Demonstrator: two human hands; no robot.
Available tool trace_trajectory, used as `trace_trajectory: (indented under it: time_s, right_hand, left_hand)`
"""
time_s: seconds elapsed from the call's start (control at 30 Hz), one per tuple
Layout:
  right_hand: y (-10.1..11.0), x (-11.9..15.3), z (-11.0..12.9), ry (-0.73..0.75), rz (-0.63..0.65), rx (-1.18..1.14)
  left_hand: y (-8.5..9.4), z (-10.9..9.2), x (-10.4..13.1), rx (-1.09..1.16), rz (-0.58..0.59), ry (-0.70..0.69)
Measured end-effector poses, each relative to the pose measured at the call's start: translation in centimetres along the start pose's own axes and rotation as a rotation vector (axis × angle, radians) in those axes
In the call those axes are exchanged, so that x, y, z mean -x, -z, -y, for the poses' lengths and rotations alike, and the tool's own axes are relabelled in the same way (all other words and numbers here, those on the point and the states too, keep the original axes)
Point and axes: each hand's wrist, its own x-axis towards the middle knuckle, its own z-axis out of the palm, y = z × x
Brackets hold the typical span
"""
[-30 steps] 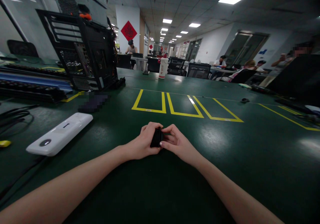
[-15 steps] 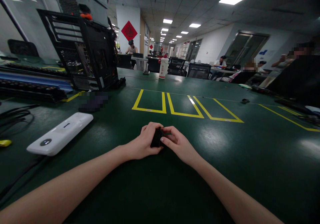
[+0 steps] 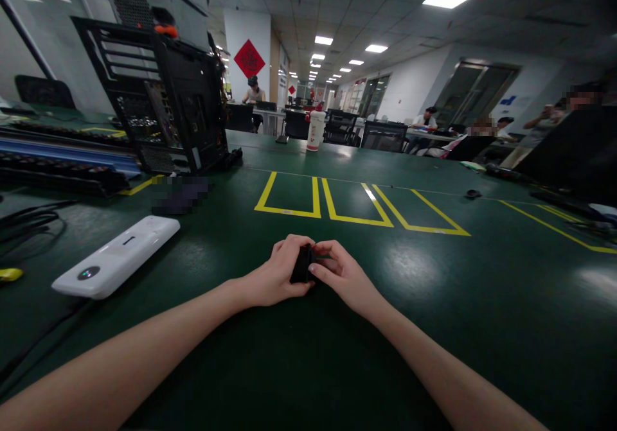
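A small black object (image 3: 301,265) is between my two hands, low over the green table (image 3: 289,367) near the middle of the view. My left hand (image 3: 280,272) is wrapped round its left side, thumb below and fingers above. On its right side, the thumb and fingertips of my right hand (image 3: 343,277) pinch its edge. Both hands hide parts of the object, and its details are too dark to make out.
Yellow tape outlines (image 3: 357,220) lie beyond my hands. To the left are a white device (image 3: 118,257) with a cable, a dark pixelated item and a black computer case (image 3: 178,103). A white bottle (image 3: 315,131) stands at the far edge. People sit in the background.
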Motion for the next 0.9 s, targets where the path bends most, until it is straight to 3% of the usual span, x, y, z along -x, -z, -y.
trace_trajectory:
  time_s: [0.2,0.57,0.77,0.9]
  right_hand:
    - [0.17,0.17,0.03,0.010,0.081,-0.090]
    - [-0.06,-0.08,-0.18,0.022,-0.004,-0.031]
    - [0.09,0.20,0.12,0.006,0.086,-0.067]
    - [0.09,0.27,-0.12,0.016,0.080,-0.096]
  left_hand:
    - [0.00,0.05,0.10,-0.002,0.005,0.004]
    - [0.03,0.01,-0.02,0.001,0.008,0.003]
    - [0.06,0.06,0.09,0.011,0.012,0.014]
    - [0.23,-0.04,0.10,0.007,0.027,0.018]
